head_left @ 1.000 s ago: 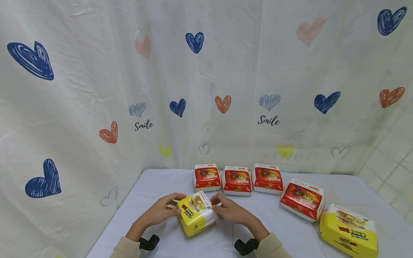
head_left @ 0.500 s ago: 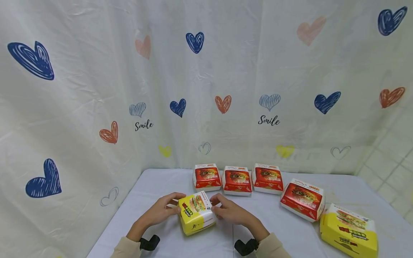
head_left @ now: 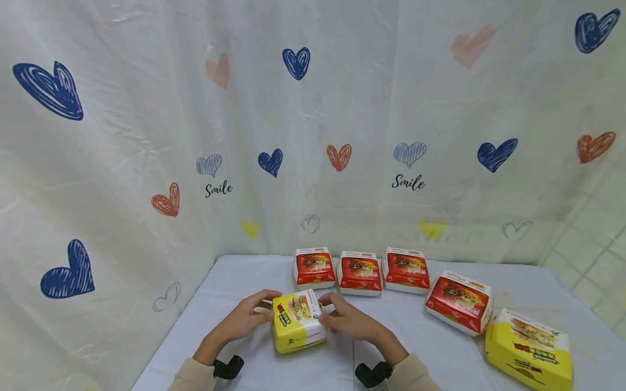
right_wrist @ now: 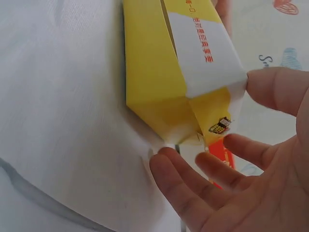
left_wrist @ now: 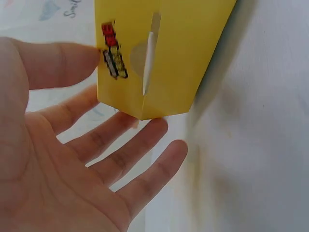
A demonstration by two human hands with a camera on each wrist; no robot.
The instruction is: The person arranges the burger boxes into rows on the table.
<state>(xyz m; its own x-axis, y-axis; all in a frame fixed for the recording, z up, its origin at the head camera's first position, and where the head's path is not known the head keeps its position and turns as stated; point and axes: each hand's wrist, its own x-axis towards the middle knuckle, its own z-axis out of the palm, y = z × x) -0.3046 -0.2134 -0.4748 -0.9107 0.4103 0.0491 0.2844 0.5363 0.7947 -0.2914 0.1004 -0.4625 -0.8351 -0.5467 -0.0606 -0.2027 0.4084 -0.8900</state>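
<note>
Positioning step, I'd judge: my left hand and right hand pinch opposite ends of the yellow-and-white cardboard burger box, left of centre at the white-covered table, contact unclear. Next likely needs even pressure.

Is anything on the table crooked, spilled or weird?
The rightmost red-and-white cardboard box and the yellow-and-white cardboard box beside it look crooked: they're turned, unlike the three straighter red-and-white boxes. Faint brownish marks on the white cloth might be stains. I see no spill.
</note>
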